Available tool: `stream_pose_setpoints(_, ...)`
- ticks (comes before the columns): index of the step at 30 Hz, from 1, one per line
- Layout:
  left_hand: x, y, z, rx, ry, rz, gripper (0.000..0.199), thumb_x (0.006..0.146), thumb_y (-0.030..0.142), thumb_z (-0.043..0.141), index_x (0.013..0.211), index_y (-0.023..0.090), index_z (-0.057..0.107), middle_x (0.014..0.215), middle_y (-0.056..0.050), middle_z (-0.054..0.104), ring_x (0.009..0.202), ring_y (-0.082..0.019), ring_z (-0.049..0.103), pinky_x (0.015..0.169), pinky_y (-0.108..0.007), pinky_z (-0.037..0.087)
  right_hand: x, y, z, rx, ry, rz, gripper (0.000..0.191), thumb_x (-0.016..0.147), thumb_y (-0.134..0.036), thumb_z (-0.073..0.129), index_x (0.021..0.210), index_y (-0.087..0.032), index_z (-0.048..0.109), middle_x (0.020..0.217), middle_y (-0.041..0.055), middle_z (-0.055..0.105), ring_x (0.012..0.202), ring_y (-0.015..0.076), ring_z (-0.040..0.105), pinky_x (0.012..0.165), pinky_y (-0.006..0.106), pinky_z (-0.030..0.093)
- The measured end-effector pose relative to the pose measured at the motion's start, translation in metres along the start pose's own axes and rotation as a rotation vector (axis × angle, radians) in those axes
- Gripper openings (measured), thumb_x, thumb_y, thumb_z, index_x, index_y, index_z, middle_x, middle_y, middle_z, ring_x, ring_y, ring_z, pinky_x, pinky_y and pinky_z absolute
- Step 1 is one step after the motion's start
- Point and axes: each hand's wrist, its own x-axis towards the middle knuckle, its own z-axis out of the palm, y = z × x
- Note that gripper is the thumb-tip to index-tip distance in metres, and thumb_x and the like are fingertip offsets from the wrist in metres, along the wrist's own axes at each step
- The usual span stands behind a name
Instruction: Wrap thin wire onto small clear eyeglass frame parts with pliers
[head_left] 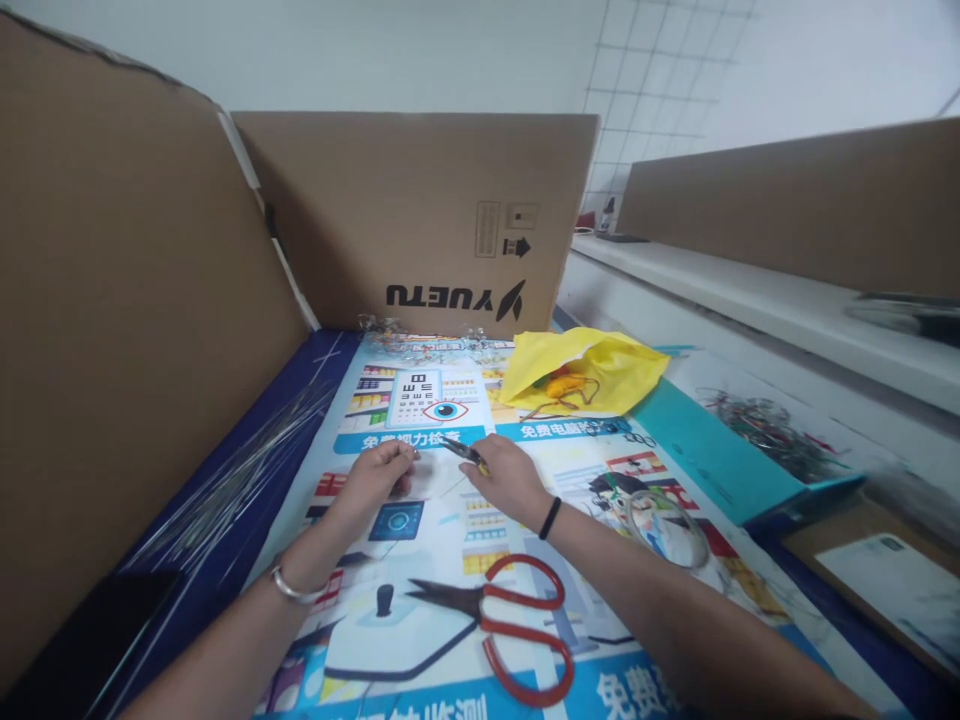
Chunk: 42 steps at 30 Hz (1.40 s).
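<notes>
My left hand [377,478], a silver bangle on its wrist, is closed in a pinch. A tiny shiny bit shows at its fingertips, too small to name. Just right of it, my right hand [510,478] grips a pair of pliers [461,451] with dark jaws and a yellowish handle. The jaws point left toward the pinched fingers and stay apart from them. Below both hands lie large scissors [480,604] with red handles, blades pointing left. A printed poster sheet [439,590] lies under everything here.
Behind the hands sit a yellow pouch [585,370] with orange cord and a tangle of thin wire pieces [420,340]. Long straight wires [240,475] lie at left. A teal box [739,455] of tangled wires and a wire coil [667,530] are right. Cardboard panels [337,220] wall the back and left.
</notes>
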Motion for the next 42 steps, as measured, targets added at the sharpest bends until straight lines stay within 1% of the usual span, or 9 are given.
stream_pose_setpoints(6, 0.004, -0.005, -0.007, 0.121, -0.030, 0.005, 0.029, 0.069, 0.044, 0.057, 0.074, 0.016, 0.059, 0.056, 0.002, 0.054, 0.048, -0.010, 0.048, 0.046, -0.020, 0.036, 0.000, 0.003, 0.003, 0.045, 0.035, -0.041, 0.021, 0.079, -0.036, 0.057, 0.091, -0.019, 0.058, 0.088, 0.0050, 0.054, 0.090, 0.0178, 0.049, 0.078, 0.028, 0.038)
stream_pose_setpoints(9, 0.006, -0.003, -0.011, 0.198, 0.001, 0.034, 0.029, 0.071, 0.044, 0.055, 0.072, 0.016, 0.061, 0.055, 0.001, 0.055, 0.049, -0.011, 0.049, 0.046, -0.021, 0.036, 0.000, 0.004, 0.005, 0.056, 0.045, -0.039, 0.023, 0.078, -0.035, 0.057, 0.094, -0.019, 0.058, 0.089, 0.0053, 0.054, 0.090, 0.0182, 0.049, 0.078, 0.028, 0.039)
stream_pose_setpoints(13, 0.008, 0.001, -0.019, 0.334, 0.074, 0.125, 0.023, 0.071, 0.038, 0.054, 0.066, 0.018, 0.062, 0.054, 0.002, 0.054, 0.051, -0.011, 0.047, 0.049, -0.021, 0.033, 0.001, 0.006, 0.006, 0.068, 0.042, -0.043, 0.024, 0.079, -0.036, 0.056, 0.095, -0.018, 0.059, 0.088, 0.0054, 0.055, 0.089, 0.0185, 0.049, 0.078, 0.028, 0.039)
stream_pose_setpoints(19, 0.012, 0.005, -0.031, 0.575, 0.064, 0.294, 0.014, 0.071, 0.028, 0.055, 0.066, 0.019, 0.065, 0.060, 0.001, 0.058, 0.058, -0.014, 0.050, 0.056, -0.024, 0.035, 0.001, 0.006, 0.006, 0.044, 0.032, -0.157, 0.026, 0.081, -0.038, 0.053, 0.098, -0.020, 0.061, 0.086, 0.0055, 0.054, 0.086, 0.0187, 0.048, 0.078, 0.029, 0.038)
stream_pose_setpoints(21, 0.012, 0.006, -0.032, 0.565, 0.018, 0.353, 0.013, 0.071, 0.025, 0.055, 0.073, 0.019, 0.067, 0.073, -0.002, 0.064, 0.069, -0.016, 0.055, 0.064, -0.025, 0.039, 0.001, 0.005, 0.006, 0.006, 0.034, -0.199, 0.027, 0.082, -0.039, 0.051, 0.100, -0.021, 0.061, 0.086, 0.0061, 0.053, 0.086, 0.0189, 0.047, 0.077, 0.030, 0.037)
stream_pose_setpoints(23, 0.012, 0.005, -0.031, 0.555, -0.089, 0.421, 0.014, 0.072, 0.021, 0.055, 0.078, 0.020, 0.068, 0.085, -0.004, 0.066, 0.080, -0.018, 0.057, 0.073, -0.027, 0.041, 0.001, 0.004, 0.005, -0.044, 0.015, -0.217, 0.029, 0.082, -0.040, 0.051, 0.103, -0.022, 0.061, 0.086, 0.0068, 0.053, 0.084, 0.0190, 0.046, 0.076, 0.030, 0.036)
stream_pose_setpoints(26, 0.011, 0.000, -0.030, 0.642, -0.204, 0.517, 0.016, 0.075, 0.017, 0.053, 0.082, 0.020, 0.068, 0.087, -0.004, 0.067, 0.086, -0.018, 0.057, 0.082, -0.030, 0.040, 0.004, 0.001, 0.000, -0.129, -0.053, -0.223, 0.032, 0.083, -0.042, 0.050, 0.106, -0.022, 0.060, 0.088, 0.0077, 0.052, 0.085, 0.0196, 0.045, 0.076, 0.030, 0.035)
stream_pose_setpoints(32, 0.014, -0.012, -0.033, 0.867, -0.210, 0.670, 0.017, 0.078, 0.013, 0.051, 0.084, 0.019, 0.067, 0.086, -0.002, 0.067, 0.086, -0.016, 0.056, 0.084, -0.030, 0.039, 0.005, -0.013, -0.013, -0.336, -0.162, -0.233, 0.031, 0.086, -0.041, 0.042, 0.097, -0.018, 0.061, 0.087, 0.0106, 0.053, 0.086, 0.0231, 0.045, 0.071, 0.031, 0.031)
stream_pose_setpoints(42, 0.013, -0.005, -0.036, 1.075, -0.206, 0.675, 0.018, 0.080, 0.014, 0.048, 0.086, 0.017, 0.065, 0.086, -0.004, 0.066, 0.085, -0.016, 0.055, 0.082, -0.029, 0.039, -0.001, -0.014, -0.010, -0.414, -0.148, -0.246, 0.031, 0.088, -0.039, 0.037, 0.093, -0.017, 0.060, 0.085, 0.0108, 0.054, 0.086, 0.0243, 0.045, 0.067, 0.030, 0.028)
